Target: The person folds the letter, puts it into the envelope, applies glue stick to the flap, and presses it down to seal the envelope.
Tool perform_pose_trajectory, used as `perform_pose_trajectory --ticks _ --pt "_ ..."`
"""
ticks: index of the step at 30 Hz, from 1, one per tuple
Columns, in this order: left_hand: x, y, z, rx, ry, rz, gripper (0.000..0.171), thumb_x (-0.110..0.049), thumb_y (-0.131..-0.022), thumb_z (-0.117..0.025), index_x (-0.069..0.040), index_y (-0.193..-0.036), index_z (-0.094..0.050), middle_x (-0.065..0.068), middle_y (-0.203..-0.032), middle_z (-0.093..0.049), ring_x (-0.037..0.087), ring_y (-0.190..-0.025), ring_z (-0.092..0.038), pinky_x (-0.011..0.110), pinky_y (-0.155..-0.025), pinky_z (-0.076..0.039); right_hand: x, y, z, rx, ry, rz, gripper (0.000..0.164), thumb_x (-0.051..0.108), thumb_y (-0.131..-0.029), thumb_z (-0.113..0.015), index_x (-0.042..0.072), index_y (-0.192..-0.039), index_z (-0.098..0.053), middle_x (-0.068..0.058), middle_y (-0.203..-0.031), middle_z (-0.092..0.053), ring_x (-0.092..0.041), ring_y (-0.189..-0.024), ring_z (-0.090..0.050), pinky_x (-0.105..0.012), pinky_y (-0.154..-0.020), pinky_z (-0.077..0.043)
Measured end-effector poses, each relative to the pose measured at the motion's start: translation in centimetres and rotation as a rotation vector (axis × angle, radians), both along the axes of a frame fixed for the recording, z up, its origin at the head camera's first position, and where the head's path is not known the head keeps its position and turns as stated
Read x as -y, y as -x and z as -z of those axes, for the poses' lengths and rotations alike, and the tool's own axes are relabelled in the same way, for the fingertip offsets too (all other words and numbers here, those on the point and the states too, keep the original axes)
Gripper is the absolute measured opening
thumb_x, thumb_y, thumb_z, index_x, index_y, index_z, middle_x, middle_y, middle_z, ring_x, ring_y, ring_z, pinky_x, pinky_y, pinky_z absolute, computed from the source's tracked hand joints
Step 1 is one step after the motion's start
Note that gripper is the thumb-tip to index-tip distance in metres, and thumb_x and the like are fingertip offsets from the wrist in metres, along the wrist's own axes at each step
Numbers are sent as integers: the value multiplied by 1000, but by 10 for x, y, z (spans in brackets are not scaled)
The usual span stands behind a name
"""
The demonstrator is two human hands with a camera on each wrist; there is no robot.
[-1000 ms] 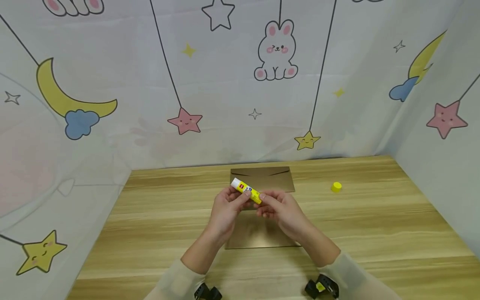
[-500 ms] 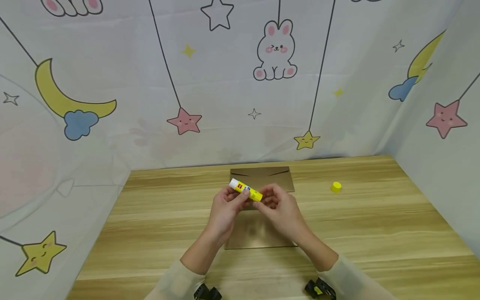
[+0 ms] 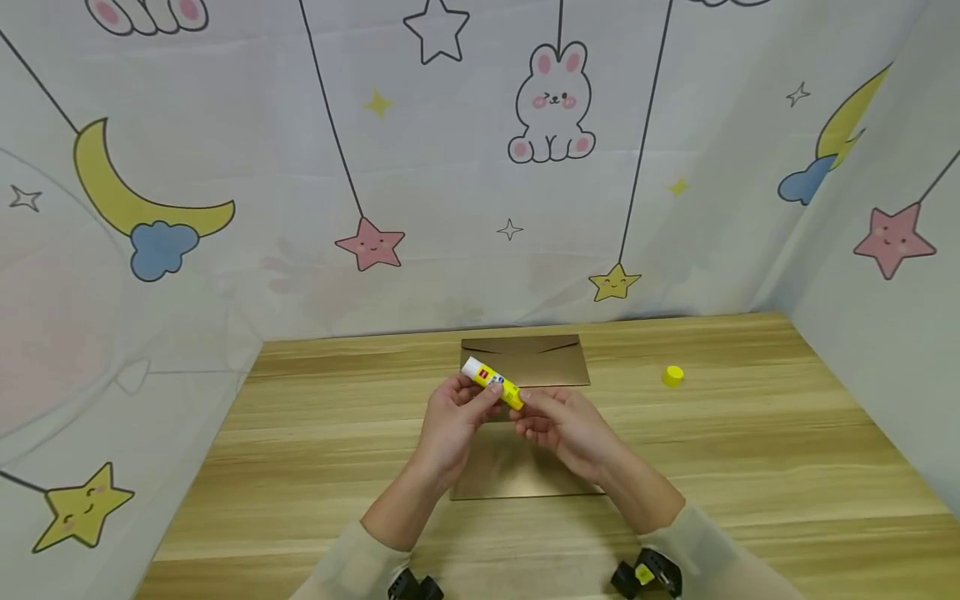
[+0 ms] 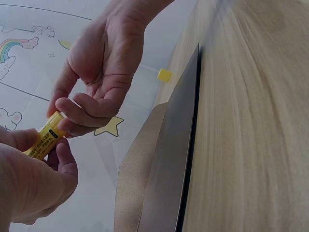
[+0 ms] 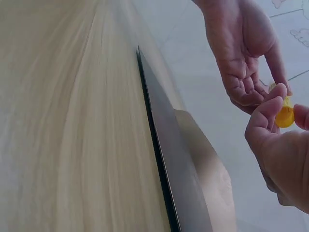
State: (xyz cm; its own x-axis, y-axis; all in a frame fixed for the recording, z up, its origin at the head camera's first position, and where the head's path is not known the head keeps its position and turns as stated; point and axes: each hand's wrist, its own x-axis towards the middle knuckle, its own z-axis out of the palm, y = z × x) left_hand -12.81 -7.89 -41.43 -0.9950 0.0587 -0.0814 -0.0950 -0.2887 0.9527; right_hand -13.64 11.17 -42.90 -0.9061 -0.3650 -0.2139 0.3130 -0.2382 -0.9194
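Note:
A yellow glue stick [image 3: 491, 382] with a white end is held slantwise above the table, white end up and left. My left hand [image 3: 448, 425] grips its body between thumb and fingers. At the lower yellow end, my right hand [image 3: 573, 429] pinches the base with thumb and forefinger; its other fingers are curled loosely. In the left wrist view the right hand [image 4: 108, 67] reaches in from above to the stick's end. Below the hands lies a brown envelope [image 3: 517, 471], its flap [image 4: 137, 174] raised in the left wrist view. The hands hide part of it.
A second brown envelope [image 3: 525, 362] lies farther back on the wooden table [image 3: 315, 442]. The round yellow cap [image 3: 673, 376] stands on the right side. A patterned white cloth [image 3: 450, 167] hangs behind the table and along both sides.
My right hand shifted its fingers off and back around the glue stick's base, its wrist turning. The left hand and glue stick stay nearly in place.

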Motion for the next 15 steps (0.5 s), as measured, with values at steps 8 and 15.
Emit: perform_pose_trajectory --ticks 8,15 --pt "1 0 -1 0 -8 -16 31 -6 -101 -73 6 -125 -59 14 -110 -69 19 -91 -70 28 -83 -60 8 -7 -1 -499 -414 146 37 14 -96 -81 0 -125 -63 -10 -103 -73 -19 -86 -72 -32 -76 -62" --pt "1 0 -2 3 -13 -10 31 -7 -101 -74 5 -125 -59 14 -110 -70 19 -91 -70 28 -83 -60 11 -12 -1 -823 -597 246 30 4 -89 -87 8 -111 -67 0 -92 -74 -12 -77 -69 -27 -66 -59"
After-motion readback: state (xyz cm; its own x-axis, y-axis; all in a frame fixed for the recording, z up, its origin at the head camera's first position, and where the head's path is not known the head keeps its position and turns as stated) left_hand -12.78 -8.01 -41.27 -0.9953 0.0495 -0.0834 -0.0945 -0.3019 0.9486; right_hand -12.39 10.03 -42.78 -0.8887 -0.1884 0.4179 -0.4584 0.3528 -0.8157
